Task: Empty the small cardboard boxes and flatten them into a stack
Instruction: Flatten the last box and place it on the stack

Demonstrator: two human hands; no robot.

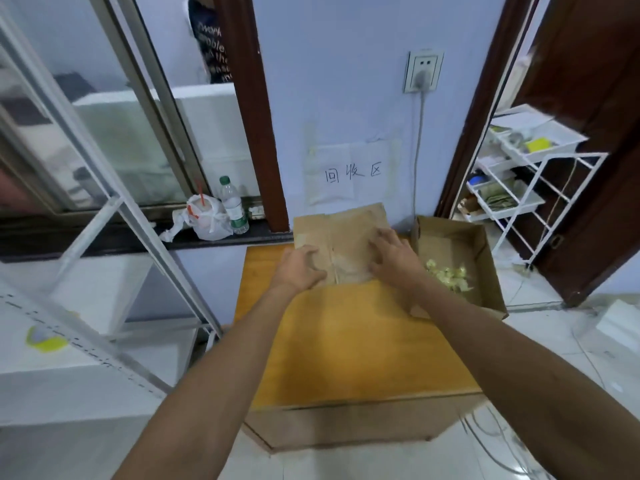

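A flattened brown cardboard box (341,237) lies at the far edge of the yellow wooden table (349,348), against the wall. My left hand (299,270) rests on its near left part with fingers curled onto the cardboard. My right hand (393,256) presses on its right side, fingers spread. To the right, an open cardboard box (485,271) sits at the table's right edge and holds a heap of pale yellow packing bits (448,275).
A paper sign (353,173) hangs on the wall behind the table. A white bag (207,220) and a plastic bottle (233,206) stand on the dark window ledge to the left. A white wire rack (526,178) stands right, by a dark door.
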